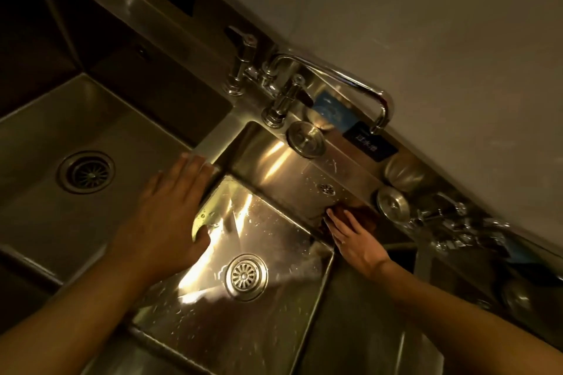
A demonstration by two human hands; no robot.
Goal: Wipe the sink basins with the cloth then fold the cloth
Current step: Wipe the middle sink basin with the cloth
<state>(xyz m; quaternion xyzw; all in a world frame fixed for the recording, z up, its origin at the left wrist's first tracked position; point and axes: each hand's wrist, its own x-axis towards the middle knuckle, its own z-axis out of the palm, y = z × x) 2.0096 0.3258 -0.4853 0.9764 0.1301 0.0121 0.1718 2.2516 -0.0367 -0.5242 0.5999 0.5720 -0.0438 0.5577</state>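
Note:
Two steel sink basins lie below me. The wet middle basin (274, 237) has a round drain (246, 275) and water drops on its floor. My right hand (353, 237) presses a dark brownish cloth (364, 215) flat against the far right corner of this basin, just under the rim. My left hand (170, 213) rests with spread fingers on the divider (210, 143) between the middle basin and the left basin (39, 137), holding nothing. The left basin has its own drain (86, 172).
A chrome tap (329, 76) with two handles arches over the back rim. Two drain plugs (304, 138), a round scrubber (403, 172), labels and small metal parts sit on the back ledge. A wall rises behind. A third basin shows partly at right.

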